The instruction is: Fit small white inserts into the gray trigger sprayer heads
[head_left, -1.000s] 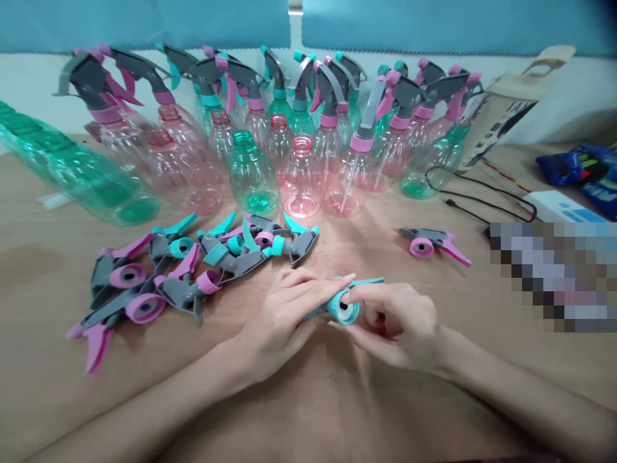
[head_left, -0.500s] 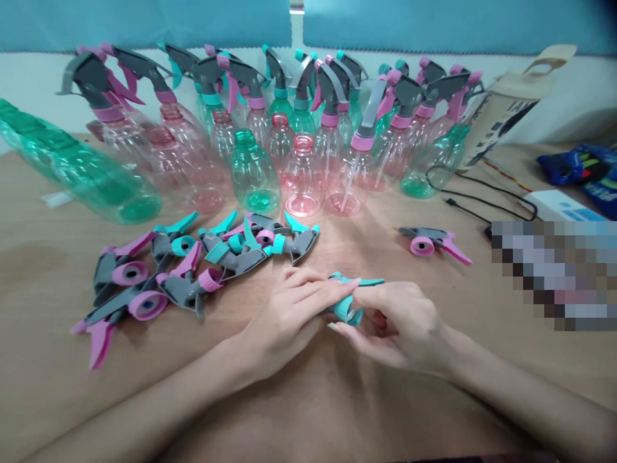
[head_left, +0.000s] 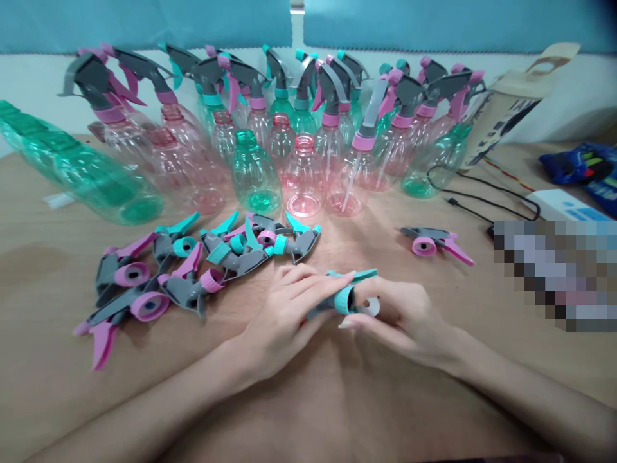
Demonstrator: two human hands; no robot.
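My left hand (head_left: pixel 289 315) is wrapped around a spray trigger head (head_left: pixel 343 299), grey with a teal collar and lever. The open end of its collar faces right, toward my other hand. My right hand (head_left: pixel 405 315) is curled close to the collar, index finger by its rim and thumb below. Between those fingers shows a small white washer (head_left: pixel 371 307) with a hole in it; its grip is partly hidden. Left of my hands lies a pile of loose trigger heads (head_left: pixel 187 289) in grey with pink or teal parts.
One pink-and-grey trigger head (head_left: pixel 424 245) lies apart at right. Behind stand several bottles, including an uncapped green bottle (head_left: pixel 255 173) and an uncapped pink bottle (head_left: pixel 303 180). Stacked green bottles (head_left: pixel 81 167) lean at left. A black cable (head_left: pixel 506 186) and a cream tumbler (head_left: pixel 506 109) are at right.
My right fingers have drawn back slightly from the teal collar, and the white washer now shows among them outside it. The trigger head has turned a little in my left hand.
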